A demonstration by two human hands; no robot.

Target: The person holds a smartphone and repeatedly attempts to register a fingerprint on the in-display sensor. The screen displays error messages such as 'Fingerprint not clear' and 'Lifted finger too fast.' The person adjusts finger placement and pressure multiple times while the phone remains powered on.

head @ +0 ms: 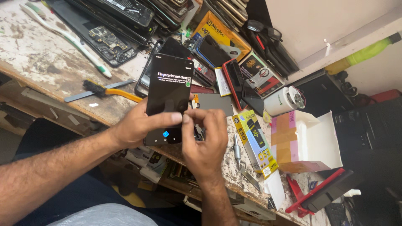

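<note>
Two hands meet over one phone (pixel 166 98) in the head view, held above the near edge of the desk (pixel 46 62). Left hand (pixel 136 125) is wrapped around the phone's lower half from the left, thumb laid across the lower screen, tip at the right edge. Right hand (pixel 204 140) comes up from below, fingers curled and pinched at the phone's right edge, touching the left thumb tip; whether it grips anything of its own, cannot tell. Phone upright, slightly tilted, screen on and dark, with white text near the top and a small blue icon near the bottom.

Desk surface worn, paint-stained. A white toothbrush (pixel 63 35) lies diagonally at upper left. A black brush with a yellow handle (pixel 106 90) sits just left of the phone, with grey flat tweezers (pixel 81 96) beside it. An opened phone with bare circuit board (pixel 111 44) lies upper left, stacked phones behind it. A red-framed phone (pixel 234 81) lies right of centre, a grey back panel (pixel 213 104) just behind the right hand. A yellow box (pixel 255 142) lies right of the right hand, a small screwdriver (pixel 237 152) next to it. A white round container (pixel 284 100) stands near a pink and white open box (pixel 303 140). A red stand (pixel 314 192) sits at lower right. A green bottle (pixel 362 54) lies on the ledge at far right.
</note>
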